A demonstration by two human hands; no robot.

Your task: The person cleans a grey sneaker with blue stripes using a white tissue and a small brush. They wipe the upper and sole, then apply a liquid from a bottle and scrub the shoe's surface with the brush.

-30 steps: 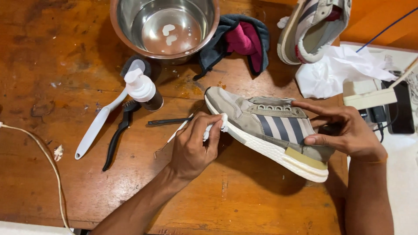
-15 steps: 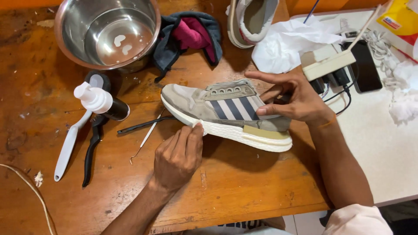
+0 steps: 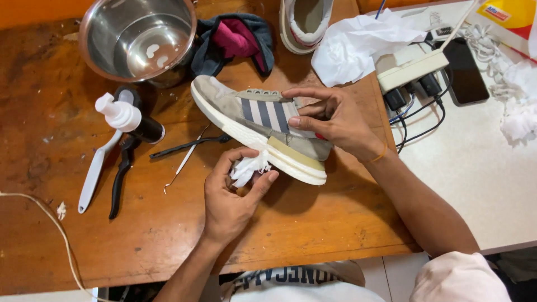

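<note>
Shoes: two. One grey suede sneaker with dark stripes and a white sole (image 3: 254, 120) lies tilted on the brown wooden table (image 3: 313, 223); a second sneaker (image 3: 305, 22) stands at the far edge, partly cut off.
Hands: two. The right hand (image 3: 335, 120) presses with spread fingers on the side of the grey sneaker and holds it steady. The left hand (image 3: 232, 193) pinches a small crumpled white tissue (image 3: 249, 166) between thumb and fingers, touching the white sole.
Tools: one white brush (image 3: 95, 168), one black pliers (image 3: 120, 179), one thin black pick (image 3: 187, 146) and one thin metal pick (image 3: 184, 162), all left of the sneaker.
Containers: one steel bowl (image 3: 137, 39), one dark pump bottle with white head (image 3: 131, 118).
Cloth: one dark blue and pink rag (image 3: 235, 39).
Right side: one white power strip (image 3: 411, 70), one black phone (image 3: 464, 70), crumpled white paper (image 3: 352, 47).
</note>
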